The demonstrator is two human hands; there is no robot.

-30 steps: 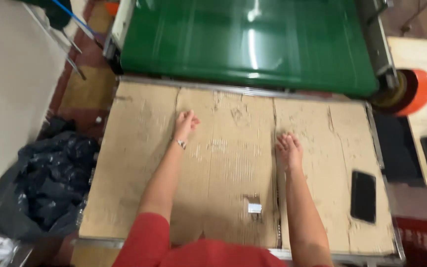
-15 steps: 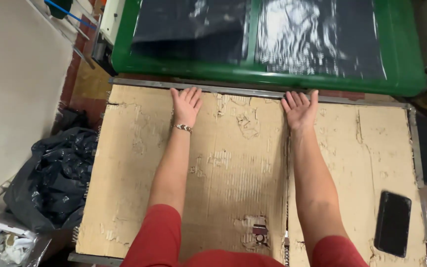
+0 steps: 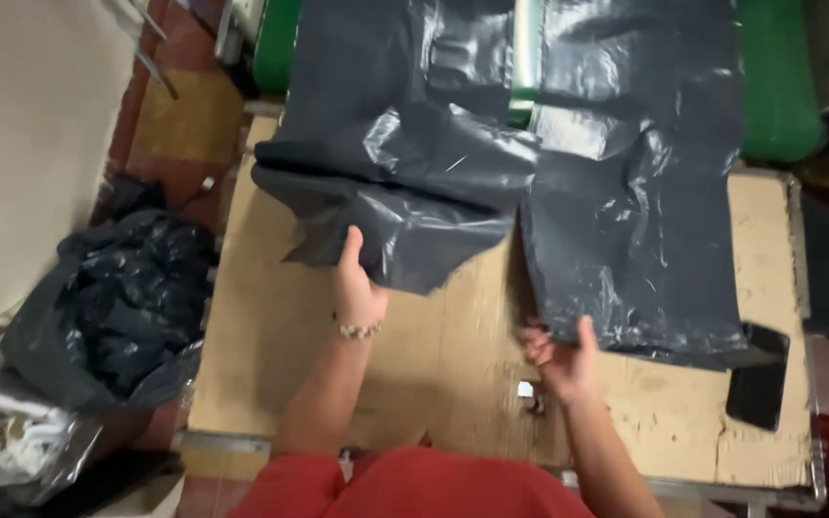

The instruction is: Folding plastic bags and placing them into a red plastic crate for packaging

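Left hand (image 3: 357, 288) pinched one black plastic bag (image 3: 405, 182), right hand (image 3: 563, 355) the other bag (image 3: 635, 221); either could've snagged the phone (image 3: 758, 376) (just beside the right bag's hem).

Black phone (image 3: 758, 376), heaped bags (image 3: 112, 307)
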